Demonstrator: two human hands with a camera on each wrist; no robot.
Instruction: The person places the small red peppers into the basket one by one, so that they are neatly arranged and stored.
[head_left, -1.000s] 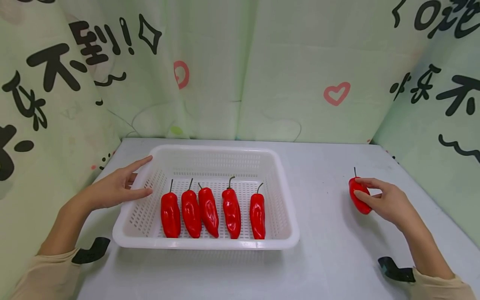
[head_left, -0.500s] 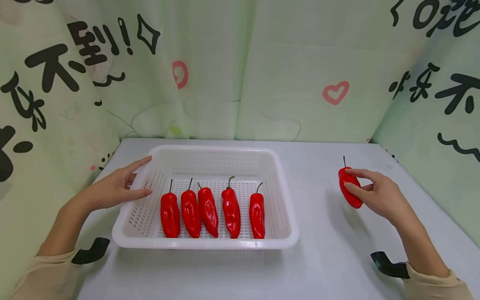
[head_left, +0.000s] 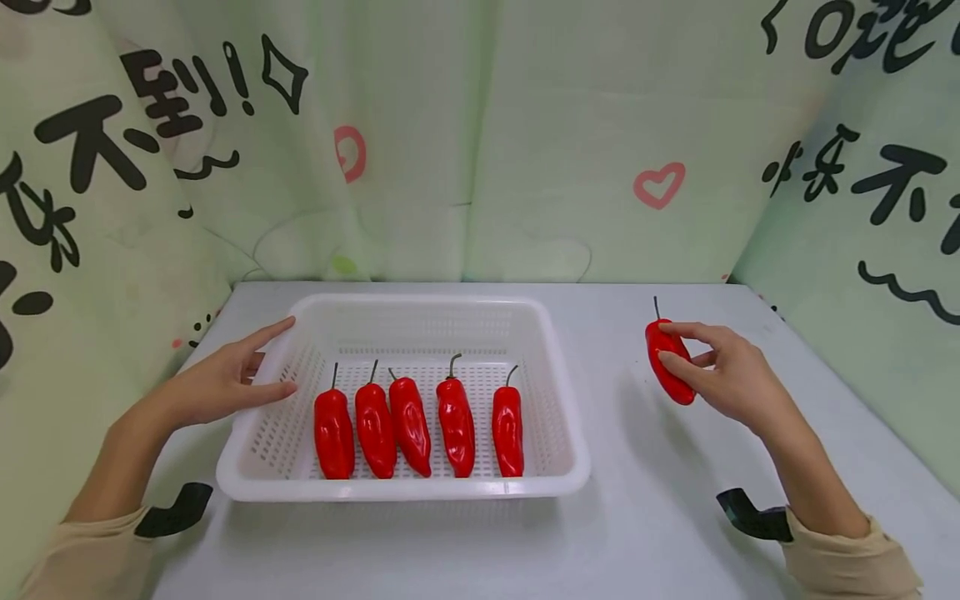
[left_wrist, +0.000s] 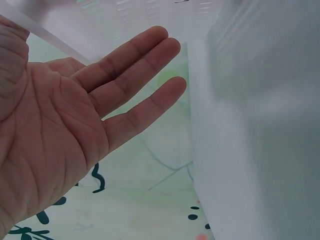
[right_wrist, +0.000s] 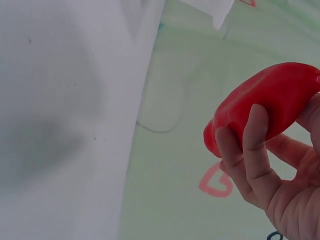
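Observation:
A glossy red pepper (head_left: 663, 357) with a dark stem is pinched between the thumb and fingers of my right hand (head_left: 738, 379), held above the table to the right of the basket. In the right wrist view the red pepper (right_wrist: 275, 97) lies across my fingertips. A white perforated plastic basket (head_left: 397, 492) stands on the table. Inside it, several red peppers lie in a row, stems pointing away, including one at the right end (head_left: 507, 429). My left hand (head_left: 213, 383) rests at the basket's left rim; its fingers (left_wrist: 142, 112) are extended in the left wrist view.
The white table (head_left: 645, 533) extends around the basket. Pale green curtains (head_left: 555, 150) with black lettering and pink hearts enclose the back and both sides. Dark curved pieces (head_left: 176, 510) stick out from both sleeve cuffs.
My right hand has carried the red pepper leftward and slightly up, toward the basket. The left hand stays at the basket's rim. The head view has shifted slightly.

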